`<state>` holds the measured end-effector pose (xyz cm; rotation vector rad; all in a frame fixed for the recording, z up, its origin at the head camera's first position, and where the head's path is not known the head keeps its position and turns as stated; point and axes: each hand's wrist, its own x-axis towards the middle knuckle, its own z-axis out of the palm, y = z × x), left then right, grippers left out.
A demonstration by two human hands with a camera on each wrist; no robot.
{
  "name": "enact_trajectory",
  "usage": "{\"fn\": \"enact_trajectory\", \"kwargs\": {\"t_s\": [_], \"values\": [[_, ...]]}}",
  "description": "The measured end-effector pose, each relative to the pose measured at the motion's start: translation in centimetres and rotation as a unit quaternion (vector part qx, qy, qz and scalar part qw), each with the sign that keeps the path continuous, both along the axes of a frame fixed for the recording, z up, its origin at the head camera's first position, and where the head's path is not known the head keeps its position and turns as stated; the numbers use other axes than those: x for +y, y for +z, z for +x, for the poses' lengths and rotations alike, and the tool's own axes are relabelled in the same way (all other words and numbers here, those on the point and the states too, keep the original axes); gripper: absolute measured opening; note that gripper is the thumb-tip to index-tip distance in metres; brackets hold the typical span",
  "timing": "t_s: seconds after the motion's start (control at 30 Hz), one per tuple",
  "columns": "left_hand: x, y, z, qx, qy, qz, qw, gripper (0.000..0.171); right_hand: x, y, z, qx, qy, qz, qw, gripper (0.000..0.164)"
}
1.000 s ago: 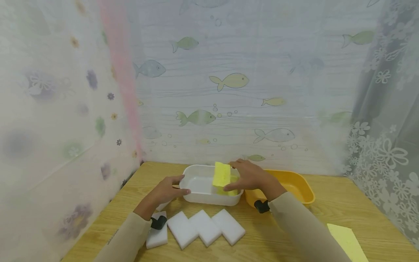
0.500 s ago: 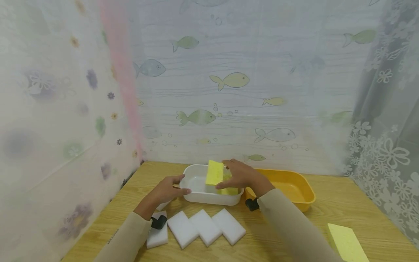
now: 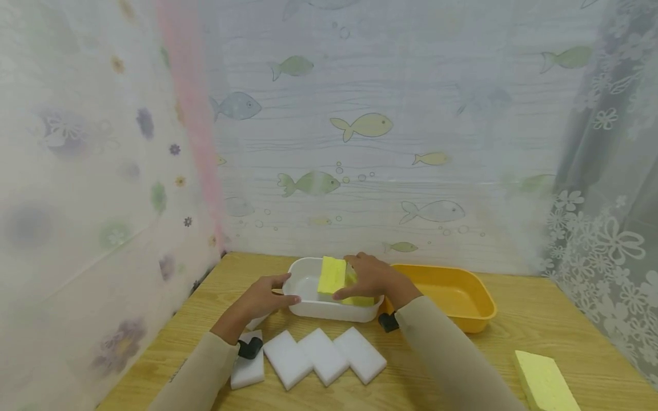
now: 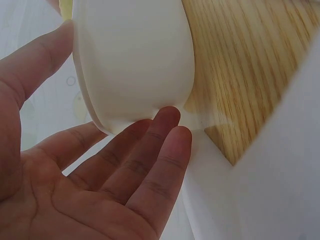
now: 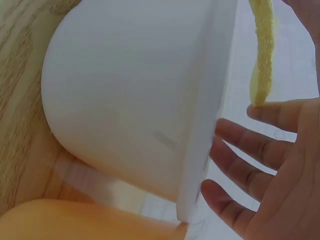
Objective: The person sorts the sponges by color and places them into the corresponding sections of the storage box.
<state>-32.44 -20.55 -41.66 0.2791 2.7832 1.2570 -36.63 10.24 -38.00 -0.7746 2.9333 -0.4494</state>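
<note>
A white plastic tub (image 3: 334, 310) stands on the table. My left hand (image 3: 259, 299) holds its left end, thumb over the near rim and fingertips against the outer wall, as the left wrist view shows. Above the tub's opening, a yellow sponge (image 3: 332, 275) is pinched between the thumb and fingers of my right hand (image 3: 374, 277). In the right wrist view that sponge (image 5: 265, 55) is seen edge-on at the index fingertip, while the other fingers lie close to the tub's rim. More yellow (image 3: 360, 299) shows inside the tub's right part, partly hidden by my right hand.
An orange tub (image 3: 485, 311) stands right beside the white one. In front lie several white sponges (image 3: 323, 357), overlapping in a row, one partly under my left wrist. Another yellow sponge (image 3: 546, 379) lies at the near right. Patterned curtains (image 3: 437, 142) hang behind the table.
My right hand has moved left with the yellow sponge, which is now nearer the tub's middle and slightly lower than half a second ago. My left hand and the tub have stayed put.
</note>
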Motion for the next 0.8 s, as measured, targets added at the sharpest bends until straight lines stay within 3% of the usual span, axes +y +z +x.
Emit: {"fn": "enact_trajectory", "kwargs": {"t_s": [0.8], "values": [[0.00, 0.10, 0.09, -0.002, 0.000, 0.008, 1.0000, 0.090, -0.13, -0.97, 0.08, 0.025, -0.018, 0.045, 0.999, 0.111]]}}
